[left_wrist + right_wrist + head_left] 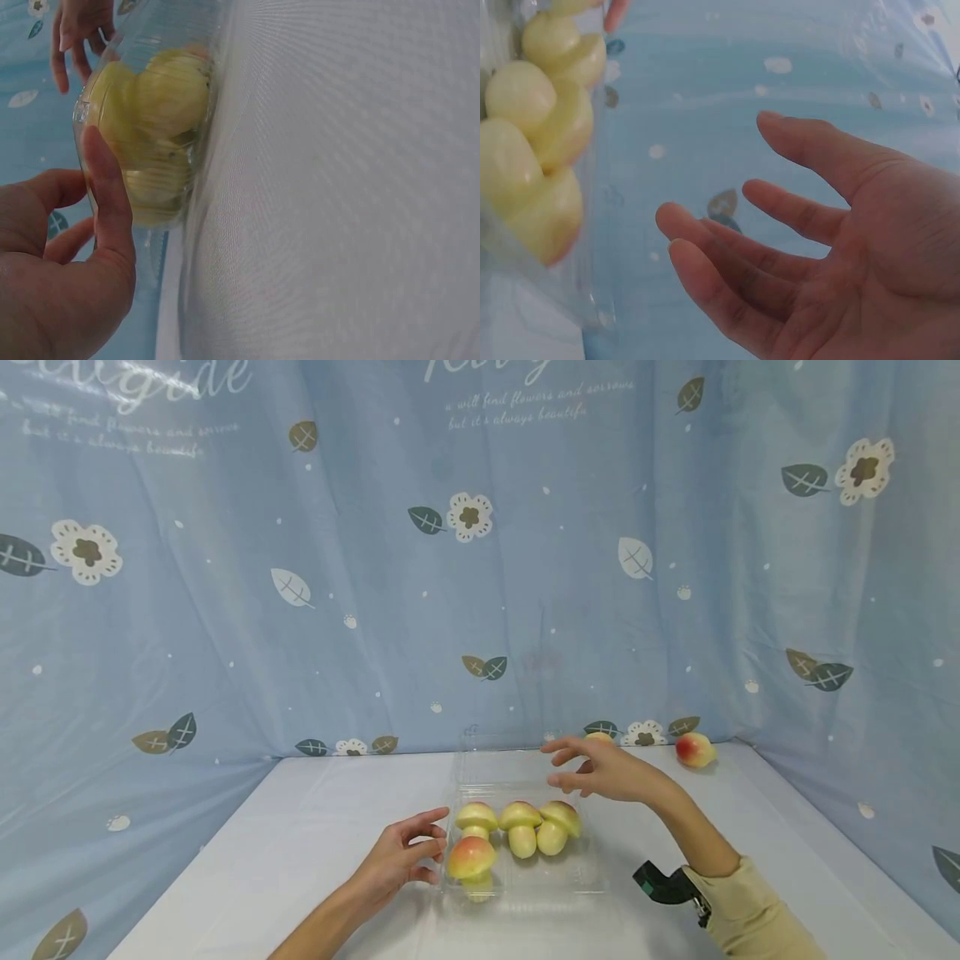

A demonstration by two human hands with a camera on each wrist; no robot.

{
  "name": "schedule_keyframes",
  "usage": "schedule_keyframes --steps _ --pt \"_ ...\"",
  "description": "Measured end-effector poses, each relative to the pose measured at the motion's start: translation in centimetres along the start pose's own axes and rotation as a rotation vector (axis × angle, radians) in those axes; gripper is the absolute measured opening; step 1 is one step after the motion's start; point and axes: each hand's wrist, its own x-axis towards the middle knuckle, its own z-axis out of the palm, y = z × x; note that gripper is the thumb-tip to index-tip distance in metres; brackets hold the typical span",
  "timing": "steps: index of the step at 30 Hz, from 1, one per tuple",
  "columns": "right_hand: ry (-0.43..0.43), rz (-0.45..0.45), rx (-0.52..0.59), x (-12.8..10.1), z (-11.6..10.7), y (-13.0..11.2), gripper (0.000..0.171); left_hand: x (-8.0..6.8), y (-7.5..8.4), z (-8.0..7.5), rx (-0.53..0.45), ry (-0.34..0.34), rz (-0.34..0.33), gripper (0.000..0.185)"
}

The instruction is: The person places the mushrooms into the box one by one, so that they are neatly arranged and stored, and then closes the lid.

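A clear plastic box point(525, 881) with its lid point(495, 767) raised at the back stands on the white table. Several yellow mushroom-shaped pieces with reddish caps lie inside; one piece point(472, 857) sits at the front left, another point(559, 827) at the right. My left hand point(401, 857) is at the box's left side, fingers loosely bent, fingertips at its wall; the left wrist view shows the thumb point(109, 191) across the clear edge. Above the box's back right, near the lid, my right hand point(603, 768) hovers with spread, relaxed fingers and holds nothing.
A red and yellow piece point(696, 750) lies at the table's back right. Another yellow piece point(598, 737) is mostly hidden behind the right hand. A blue patterned curtain point(375, 610) hangs around the table's back and sides. A black device point(666, 885) is on the right wrist.
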Motion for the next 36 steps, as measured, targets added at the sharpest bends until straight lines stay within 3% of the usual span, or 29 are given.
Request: schedule_keyframes --steps 17,28,36 --pt "0.132 0.092 -0.038 -0.3 -2.8 5.0 0.051 0.0 0.0 0.1 -0.005 0.008 -0.01 0.063" --pt "0.178 0.225 -0.035 0.4 -2.4 7.4 0.058 0.1 0.0 -0.1 -0.013 -0.004 -0.018 0.063" --pt "0.211 0.268 -0.057 1.2 -2.3 8.6 0.061 0.1 -0.1 -0.3 -0.019 -0.008 -0.01 0.064"
